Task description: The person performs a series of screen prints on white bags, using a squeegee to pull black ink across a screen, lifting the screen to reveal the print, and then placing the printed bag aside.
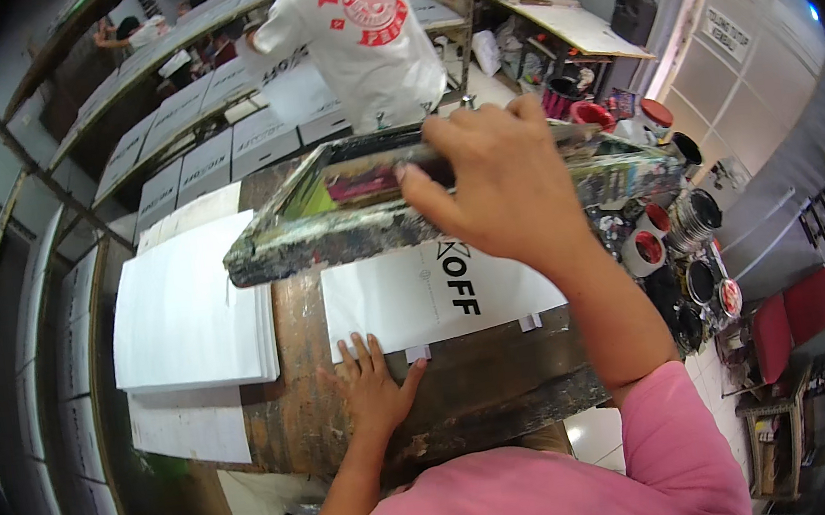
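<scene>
A paint-stained screen-printing frame [332,258] is tilted up over the worktable [304,369], its near edge raised. My right hand [498,163] reaches over it, fingers curled round a squeegee [364,179] that lies inside the frame; the fingertips are partly hidden. Below the frame lies a white sheet [387,305] with black printed lettering, its far part covered. My left hand [374,387] rests with spread fingers on the sheet's near left edge, beside a small pale tab [418,353]. A second tab [531,322] sits farther right along that edge.
A stack of white sheets [191,301] stands on the left. Ink tubs and cans [695,218] crowd the right side. Beyond the table, a person in a white shirt [370,41] stands by racks of printed sheets [264,137]. A red chair [790,313] is at right.
</scene>
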`<state>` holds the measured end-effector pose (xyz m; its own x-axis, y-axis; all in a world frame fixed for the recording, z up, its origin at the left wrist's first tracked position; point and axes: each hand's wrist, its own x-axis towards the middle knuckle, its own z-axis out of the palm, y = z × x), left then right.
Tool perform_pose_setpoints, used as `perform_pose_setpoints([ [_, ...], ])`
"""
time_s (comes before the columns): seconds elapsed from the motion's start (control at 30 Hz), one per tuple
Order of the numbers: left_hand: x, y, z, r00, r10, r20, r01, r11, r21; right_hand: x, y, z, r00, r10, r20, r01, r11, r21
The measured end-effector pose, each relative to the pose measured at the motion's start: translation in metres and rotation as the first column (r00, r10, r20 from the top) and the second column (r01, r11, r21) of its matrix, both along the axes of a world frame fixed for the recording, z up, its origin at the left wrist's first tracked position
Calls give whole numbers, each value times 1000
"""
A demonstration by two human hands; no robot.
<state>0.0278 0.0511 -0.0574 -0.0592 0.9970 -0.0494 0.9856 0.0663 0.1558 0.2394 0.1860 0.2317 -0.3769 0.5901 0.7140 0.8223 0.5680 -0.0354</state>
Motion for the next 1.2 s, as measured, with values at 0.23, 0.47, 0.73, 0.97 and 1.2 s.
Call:
perform_pose_setpoints([
  [0.23, 3, 33, 24, 903, -83, 422, -65, 944, 324, -4, 19, 14, 1000, 24, -11, -23, 998, 50],
  [0.47, 9, 90, 96, 741, -82, 667, -312, 837, 450, -4, 30, 29, 1000, 15, -19, -14, 999, 50],
  [0.73, -107, 61, 109, 466, -51, 883, -467, 834, 295, -5, 28, 28, 998, 36, -59, -34, 999, 36],
  [0.97, -211, 68, 155, 808, -167, 565, -144, 874, 464, -6, 22, 27, 998, 30, -60, -30, 1000, 6],
  [1.2, -293, 64, 188, 801, -108, 588, -202, 877, 436, -8, 13, 20, 998, 30, -60, -30, 1000, -5],
])
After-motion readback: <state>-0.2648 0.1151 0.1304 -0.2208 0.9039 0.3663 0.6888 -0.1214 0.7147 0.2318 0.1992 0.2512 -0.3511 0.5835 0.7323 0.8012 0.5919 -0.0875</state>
